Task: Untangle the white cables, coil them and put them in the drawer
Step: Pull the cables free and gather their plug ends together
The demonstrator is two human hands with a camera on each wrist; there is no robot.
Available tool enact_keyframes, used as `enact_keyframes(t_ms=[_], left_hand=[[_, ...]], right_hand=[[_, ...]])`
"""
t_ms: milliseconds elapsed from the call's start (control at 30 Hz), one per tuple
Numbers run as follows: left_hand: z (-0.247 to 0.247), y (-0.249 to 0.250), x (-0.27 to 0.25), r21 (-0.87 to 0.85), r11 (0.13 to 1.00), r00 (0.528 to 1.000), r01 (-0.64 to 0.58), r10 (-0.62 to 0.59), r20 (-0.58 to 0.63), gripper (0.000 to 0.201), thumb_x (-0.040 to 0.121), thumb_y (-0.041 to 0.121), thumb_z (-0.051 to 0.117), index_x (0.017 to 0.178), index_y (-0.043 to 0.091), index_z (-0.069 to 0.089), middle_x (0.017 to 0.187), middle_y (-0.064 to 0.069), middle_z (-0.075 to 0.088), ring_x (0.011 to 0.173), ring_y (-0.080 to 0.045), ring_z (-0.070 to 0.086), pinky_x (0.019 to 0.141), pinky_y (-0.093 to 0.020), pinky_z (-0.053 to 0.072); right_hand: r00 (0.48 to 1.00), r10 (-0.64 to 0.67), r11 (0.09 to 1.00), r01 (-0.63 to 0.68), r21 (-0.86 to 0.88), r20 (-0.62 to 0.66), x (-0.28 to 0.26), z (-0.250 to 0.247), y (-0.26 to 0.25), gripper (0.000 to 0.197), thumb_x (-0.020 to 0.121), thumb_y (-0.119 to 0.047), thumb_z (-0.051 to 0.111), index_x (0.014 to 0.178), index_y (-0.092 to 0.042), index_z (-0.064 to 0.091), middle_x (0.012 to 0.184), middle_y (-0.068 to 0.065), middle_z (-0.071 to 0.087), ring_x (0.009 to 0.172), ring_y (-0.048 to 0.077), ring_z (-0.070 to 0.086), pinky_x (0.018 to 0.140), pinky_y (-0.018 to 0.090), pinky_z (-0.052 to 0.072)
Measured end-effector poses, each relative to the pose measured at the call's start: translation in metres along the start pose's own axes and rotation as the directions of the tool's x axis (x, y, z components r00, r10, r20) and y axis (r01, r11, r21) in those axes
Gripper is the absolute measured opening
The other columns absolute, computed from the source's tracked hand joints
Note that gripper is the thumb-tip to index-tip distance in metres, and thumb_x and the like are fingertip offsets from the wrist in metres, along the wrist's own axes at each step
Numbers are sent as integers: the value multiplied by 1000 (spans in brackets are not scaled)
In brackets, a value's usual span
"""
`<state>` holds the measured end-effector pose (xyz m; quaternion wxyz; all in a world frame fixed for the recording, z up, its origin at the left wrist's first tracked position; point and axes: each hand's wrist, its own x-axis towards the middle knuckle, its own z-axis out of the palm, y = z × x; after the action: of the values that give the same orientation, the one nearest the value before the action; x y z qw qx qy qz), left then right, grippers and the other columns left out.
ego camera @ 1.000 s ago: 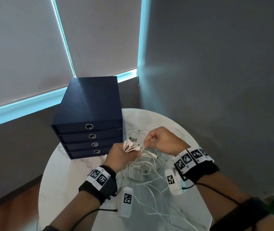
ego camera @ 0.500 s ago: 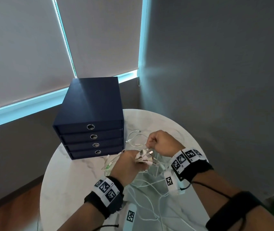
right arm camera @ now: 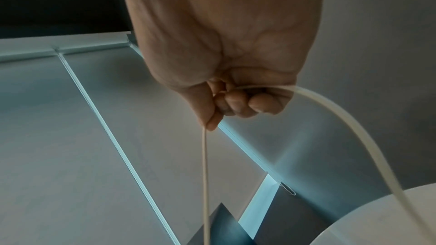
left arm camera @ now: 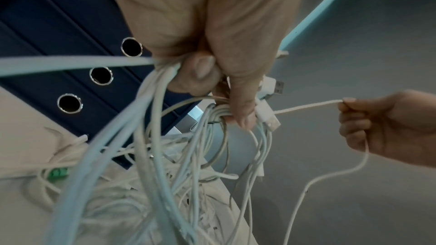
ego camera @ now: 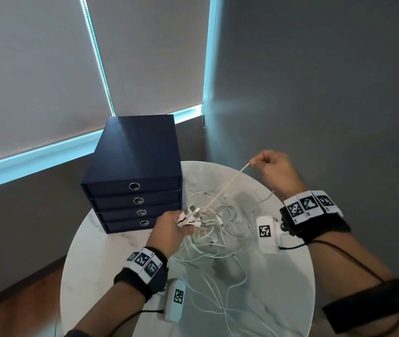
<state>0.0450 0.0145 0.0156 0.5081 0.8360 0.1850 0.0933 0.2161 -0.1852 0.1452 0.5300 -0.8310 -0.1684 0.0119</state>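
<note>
nearest the person, loose loops of the white cables (ego camera: pixel 217 242) are trailing over the near half of the round marble table (ego camera: pixel 96 276), sagging and crossing one another. they are looking light, soft and limp, so they will likely slide and re-tangle unless taken hold of close behind the plugs, where the stiffer ends give a firm purchase.

a little farther in, on the left, the left hand (ego camera: pixel 171 229) is gripping a gathered bunch of plug ends (ego camera: pixel 191 216), fingers curled tightly round many strands at once; the left wrist view is showing the thumb pressing down across them while the rest of the tangle is hanging below the fist.

farther and to the right, the right hand (ego camera: pixel 275 169) is pinching a single cable (ego camera: pixel 227 186) between thumb and forefinger, the other fingers curled in, and is drawing it taut up and away from the bunch. past the pinch, its slack is drooping down under the hand.

at the far left of the table, the navy drawer unit (ego camera: pixel 132 161) is standing with all four drawers closed, each with a metal ring pull.

no brand or readable writing is showing anywhere; the only markings are black-and-white square tags on the wristbands (ego camera: pixel 310 203) and wrist cameras.
</note>
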Motion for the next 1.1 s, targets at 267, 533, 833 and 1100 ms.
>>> enact_keyframes(t_ms=[267, 533, 833, 1100], left_hand=[[-11, 25, -3, -377, 918, 991, -124, 93, -98, 13, 81, 4, 78, 85, 15, 75, 81, 3, 78, 75, -9, 71, 72, -22, 54], [3, 38, -7, -391, 912, 985, -128, 163, 57, 9, 78, 9, 82, 83, 15, 76, 75, -9, 74, 67, -16, 62, 66, -29, 49], [9, -2, -31, -266, 964, 972, 5, 57, 226, 18, 78, 5, 81, 90, 19, 79, 93, -1, 78, 86, -11, 69, 88, -37, 54], [-16, -33, -28, -174, 985, 989, 11, 15, 148, 22, 74, 15, 85, 84, 34, 78, 86, 9, 78, 80, -2, 67, 82, -27, 52]], right_hand=[[960, 78, 973, -14, -232, 269, -25, 19, 40, 26, 90, -8, 56, 68, -22, 59, 62, -5, 63, 55, 9, 53, 57, 24, 38], [867, 13, 901, 206, -383, 497, -41, 46, 19, 19, 93, -35, 57, 85, -22, 69, 84, -6, 68, 79, 12, 63, 76, 33, 48], [978, 209, 953, -198, 227, -24, 5, 25, -2, 31, 92, -3, 53, 63, -12, 58, 42, 0, 48, 26, 6, 34, 31, 13, 21], [887, 262, 787, 31, 616, -380, 35, -37, -27, 27, 98, -7, 39, 75, -15, 52, 62, 4, 52, 37, 15, 59, 35, 21, 45]])
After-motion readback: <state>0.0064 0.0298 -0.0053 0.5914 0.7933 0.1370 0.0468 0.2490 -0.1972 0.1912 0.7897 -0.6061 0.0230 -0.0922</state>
